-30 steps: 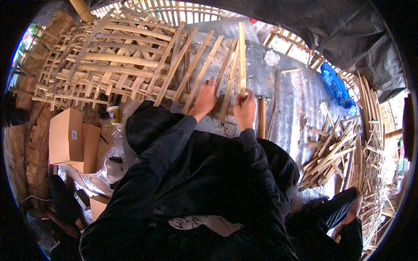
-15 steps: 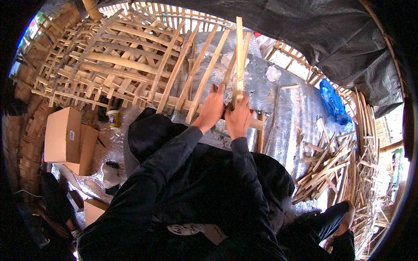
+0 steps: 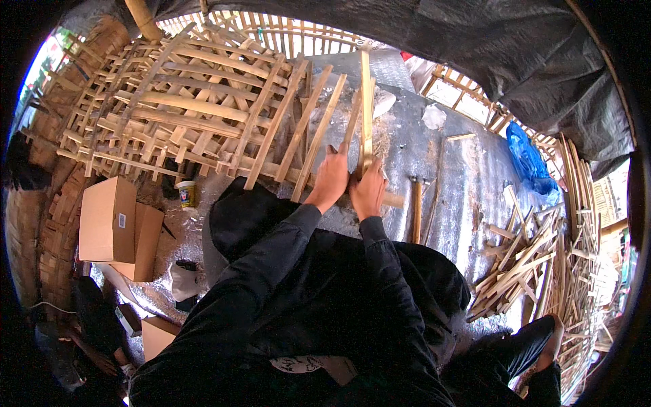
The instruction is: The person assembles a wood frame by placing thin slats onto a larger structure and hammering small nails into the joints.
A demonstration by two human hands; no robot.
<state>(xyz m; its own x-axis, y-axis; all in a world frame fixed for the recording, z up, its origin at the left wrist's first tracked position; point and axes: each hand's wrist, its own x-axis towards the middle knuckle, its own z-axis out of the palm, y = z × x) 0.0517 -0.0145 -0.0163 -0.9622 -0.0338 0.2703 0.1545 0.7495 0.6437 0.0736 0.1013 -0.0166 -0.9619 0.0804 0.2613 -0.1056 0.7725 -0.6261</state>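
Note:
My left hand (image 3: 330,180) is closed around the lower end of a slanting wooden slat (image 3: 353,121), where it meets a crosspiece (image 3: 393,200). Just beside it, my right hand (image 3: 369,192) grips a lighter wooden slat (image 3: 367,108) that points away from me. Its lower end is hidden by my fingers. Several more slats (image 3: 319,139) lie side by side across the same crosspiece to the left, forming a rack-like frame. A hammer (image 3: 417,210) with a wooden handle lies right of my right hand, apart from it.
A stack of slatted bamboo panels (image 3: 183,102) fills the far left. Cardboard boxes (image 3: 108,220) and a small tub (image 3: 186,195) stand at left. To the right lie a heap of loose slats (image 3: 519,271) and a blue plastic bag (image 3: 529,159). Other people sit at the lower left and lower right.
The slat in my right hand and the frame have shifted slightly toward me and left. The hammer's head now shows beyond the crosspiece. The whole view has moved a little.

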